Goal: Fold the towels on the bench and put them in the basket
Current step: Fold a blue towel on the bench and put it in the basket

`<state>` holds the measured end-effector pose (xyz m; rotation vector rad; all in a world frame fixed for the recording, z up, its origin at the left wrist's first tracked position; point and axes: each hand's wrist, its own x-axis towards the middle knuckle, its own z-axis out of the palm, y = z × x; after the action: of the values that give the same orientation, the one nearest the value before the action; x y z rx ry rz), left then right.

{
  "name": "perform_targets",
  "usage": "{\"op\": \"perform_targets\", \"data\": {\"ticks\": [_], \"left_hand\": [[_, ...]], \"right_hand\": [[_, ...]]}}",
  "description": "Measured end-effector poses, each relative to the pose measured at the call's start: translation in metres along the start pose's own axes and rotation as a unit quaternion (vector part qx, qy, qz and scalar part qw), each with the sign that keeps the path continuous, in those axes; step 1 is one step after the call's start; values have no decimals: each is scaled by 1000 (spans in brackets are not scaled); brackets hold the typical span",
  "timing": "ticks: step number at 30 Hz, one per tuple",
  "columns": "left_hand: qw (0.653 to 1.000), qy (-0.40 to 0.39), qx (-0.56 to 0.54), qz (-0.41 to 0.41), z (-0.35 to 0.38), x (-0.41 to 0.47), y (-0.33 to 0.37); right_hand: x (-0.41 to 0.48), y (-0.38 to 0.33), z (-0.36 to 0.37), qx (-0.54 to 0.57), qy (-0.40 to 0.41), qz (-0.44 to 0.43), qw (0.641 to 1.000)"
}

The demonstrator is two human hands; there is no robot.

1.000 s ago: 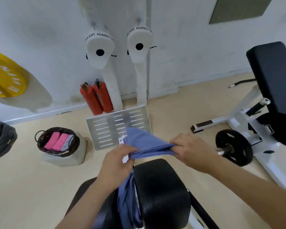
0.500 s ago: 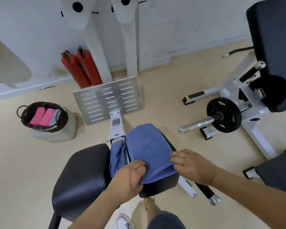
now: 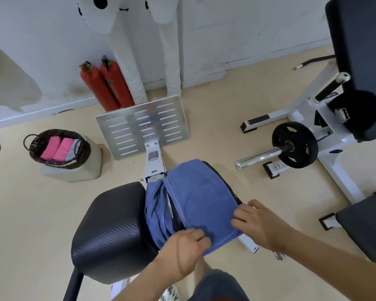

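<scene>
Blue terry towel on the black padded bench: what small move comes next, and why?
Probably fold the near edge forward over the far half: the left hand and right hand both grip that edge, and the blue terry towel lies spread over the black padded bench.

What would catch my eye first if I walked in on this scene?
The blue towel draped over the black bench in the middle stands out most, with the left hand and the right hand gripping its near edge. Off to the left, a dark woven basket holds folded pink towels, and two red extinguishers stand further back.
</scene>
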<state>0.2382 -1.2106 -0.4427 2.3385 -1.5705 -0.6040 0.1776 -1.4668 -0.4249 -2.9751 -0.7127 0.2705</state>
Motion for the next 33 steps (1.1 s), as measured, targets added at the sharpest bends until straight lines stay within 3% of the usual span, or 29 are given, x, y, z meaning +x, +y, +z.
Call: {"op": "perform_targets", "data": {"ticks": [3,6,8,9,11,12,16,20,23,26,28,33], "left_hand": [[999,-27,-11,-45,-2,1,6],[966,9,-213,-145,-21,5,-4],[909,130,-296,-265,-39,17,-25],[863,188,-325,-337,-45,25,-42],[777,240,-371,-449,-53,45,-78],[758,237,-375,-479,-55,55,-95],[746,159,-362,-536,-45,90,-140],[737,127,-358,-558,-36,106,-152],[677,183,-409,-583,-34,112,-153],[617,277,-484,-556,-37,113,-147],[634,306,-472,-531,-40,107,-144],[738,281,-330,-517,-40,96,-142]], "right_hand": [[-5,-9,5,16,-64,30,997],[0,-13,-2,91,-90,75,989],[19,-10,-13,168,-47,112,978],[34,-7,-17,200,-14,133,971],[67,3,-21,244,37,182,952],[85,8,-22,253,43,208,944],[145,22,-17,197,-71,267,941],[165,21,-6,179,-180,263,931],[165,22,1,189,-211,248,926],[164,26,2,217,-214,243,921],[163,28,0,233,-213,243,917],[158,26,2,215,-228,240,919]]}}
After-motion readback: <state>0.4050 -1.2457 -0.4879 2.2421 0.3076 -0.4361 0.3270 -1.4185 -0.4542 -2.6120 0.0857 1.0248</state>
